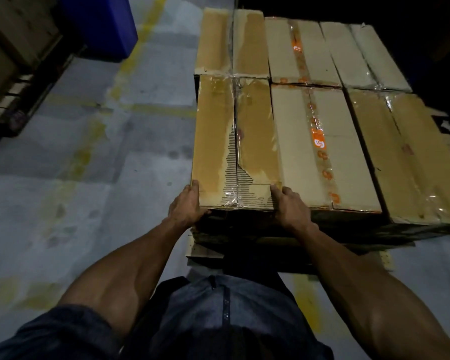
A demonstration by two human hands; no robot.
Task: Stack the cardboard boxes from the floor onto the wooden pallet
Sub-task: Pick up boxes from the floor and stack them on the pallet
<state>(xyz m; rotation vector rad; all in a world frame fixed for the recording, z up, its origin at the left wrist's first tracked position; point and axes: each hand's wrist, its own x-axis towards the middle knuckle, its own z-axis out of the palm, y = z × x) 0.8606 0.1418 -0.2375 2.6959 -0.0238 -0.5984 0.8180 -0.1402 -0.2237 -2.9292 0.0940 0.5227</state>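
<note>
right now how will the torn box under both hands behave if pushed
The torn box probably slides stiffly, flat-bottomed, unlikely to tip. Its ripped top looks weak. The left hand and right hand grip its near corners.

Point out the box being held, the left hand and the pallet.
Held box (218, 131), head view, bare brown top flap.
Left hand (187, 203), head view, back of the hand.
Pallet (203, 252), head view, pale front board under the stack.

Blue bin (102, 24) beside yellow floor lines (140, 45), upper left.
</note>
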